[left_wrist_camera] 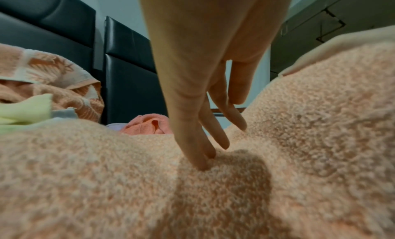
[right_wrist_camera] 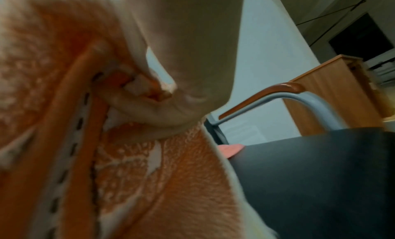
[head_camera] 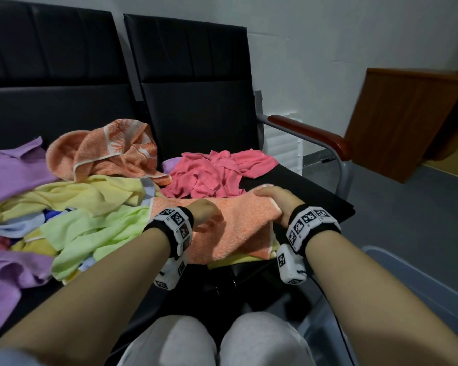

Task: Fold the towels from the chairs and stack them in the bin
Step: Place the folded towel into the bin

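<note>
While the left hand (head_camera: 205, 215) presses straight fingers (left_wrist_camera: 200, 156) into the orange towel (head_camera: 230, 228) on the chair seat (head_camera: 315, 191), the right hand (head_camera: 278, 202) pinches its right edge — soft, limp terry (light, probably) best taken by its hems.

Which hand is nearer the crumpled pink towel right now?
Right. The right hand grips the orange towel's right edge, just in front of the pink towel; the left hand presses the orange towel slightly farther back.
</note>
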`<state>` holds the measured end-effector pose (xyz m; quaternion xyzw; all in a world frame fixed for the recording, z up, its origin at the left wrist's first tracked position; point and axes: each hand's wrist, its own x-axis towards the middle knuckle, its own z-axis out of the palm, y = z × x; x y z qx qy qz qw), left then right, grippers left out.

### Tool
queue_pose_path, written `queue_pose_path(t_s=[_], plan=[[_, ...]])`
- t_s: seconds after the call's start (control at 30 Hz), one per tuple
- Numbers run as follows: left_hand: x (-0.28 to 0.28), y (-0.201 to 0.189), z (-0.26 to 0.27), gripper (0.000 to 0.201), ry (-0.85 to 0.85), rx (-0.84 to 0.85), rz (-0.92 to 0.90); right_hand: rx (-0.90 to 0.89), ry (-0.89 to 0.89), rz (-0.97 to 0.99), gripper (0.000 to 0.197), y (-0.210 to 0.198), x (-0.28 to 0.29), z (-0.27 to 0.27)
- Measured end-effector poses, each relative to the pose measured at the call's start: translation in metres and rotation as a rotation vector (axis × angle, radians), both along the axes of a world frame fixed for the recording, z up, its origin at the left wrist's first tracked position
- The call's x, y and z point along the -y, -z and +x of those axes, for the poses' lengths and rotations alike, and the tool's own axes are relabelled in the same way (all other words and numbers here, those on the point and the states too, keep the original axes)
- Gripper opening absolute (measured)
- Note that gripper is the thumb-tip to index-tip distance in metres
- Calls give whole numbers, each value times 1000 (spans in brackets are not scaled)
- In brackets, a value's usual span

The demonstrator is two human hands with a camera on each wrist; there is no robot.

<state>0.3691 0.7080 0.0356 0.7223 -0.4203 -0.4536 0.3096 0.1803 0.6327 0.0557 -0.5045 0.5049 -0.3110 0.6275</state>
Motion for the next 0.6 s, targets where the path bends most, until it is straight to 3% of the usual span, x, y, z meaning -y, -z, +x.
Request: queue_pose_path(t_s=[0.07,0.2,0.33,0.4,0.47,0.6], plan=[[-4,-3,4,23,-61,-83,12,68,-73,-32,17,-8,-7,16],[-10,-8,12,49,-203,-227,-52,-37,-188,-142,20,-17,-23,51],[9,10,44,110,-362,-318,-166,-171,-321,-159,17,-19,-42,76],[26,29,61,99,-265,-313,-182,-164,-401,-146,12,-19,-49,84],[9,11,49,82,-164,-261,-195,-181,-478,-153,17,-18,-54,89],[-14,-8,40,49,-94,-47,-293,-189,-485,-193,47,-20,-55,89]])
